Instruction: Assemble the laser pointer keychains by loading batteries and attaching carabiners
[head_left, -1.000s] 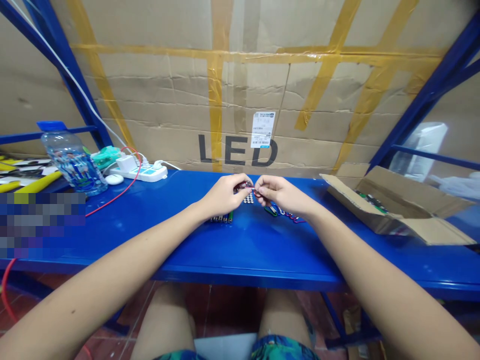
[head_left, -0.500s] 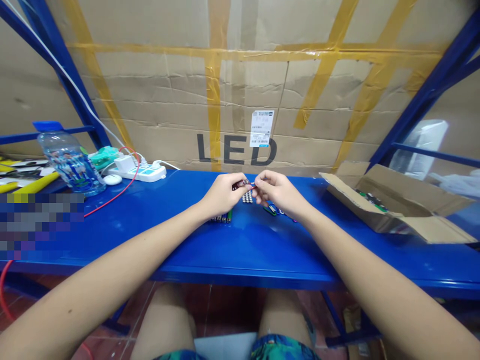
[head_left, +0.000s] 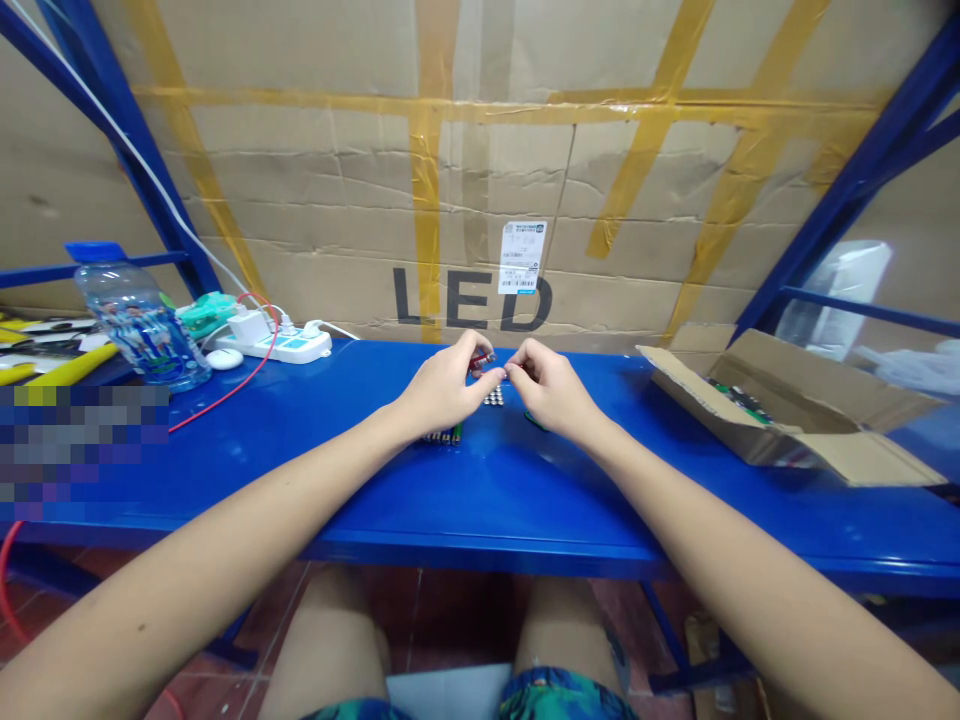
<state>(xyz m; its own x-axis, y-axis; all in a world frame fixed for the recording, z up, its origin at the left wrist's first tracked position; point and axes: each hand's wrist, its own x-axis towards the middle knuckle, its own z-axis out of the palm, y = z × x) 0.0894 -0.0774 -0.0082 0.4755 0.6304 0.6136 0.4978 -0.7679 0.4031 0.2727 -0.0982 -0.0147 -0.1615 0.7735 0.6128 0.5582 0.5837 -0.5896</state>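
My left hand point(head_left: 448, 385) and my right hand point(head_left: 546, 385) meet above the middle of the blue table point(head_left: 495, 490), fingertips almost touching. The left hand pinches a small dark-red cylindrical piece point(head_left: 480, 360). The right hand's fingers are pinched together at that piece's end; what they hold is too small to make out. Under the hands lie a cluster of small silver parts point(head_left: 493, 399), a row of dark thin pieces point(head_left: 444, 436) by my left wrist, and a green clip point(head_left: 534, 420) partly hidden by my right hand.
An open cardboard box point(head_left: 787, 410) with small parts stands at the right. At the left are a water bottle point(head_left: 139, 325), a white power strip point(head_left: 281, 346) with a red wire, and yellow tools. A taped LED carton point(head_left: 480, 180) forms the back wall.
Both hands have lifted slightly and drawn closer together. My right hand moved left and now covers most of the coloured clips that showed beside it earlier.
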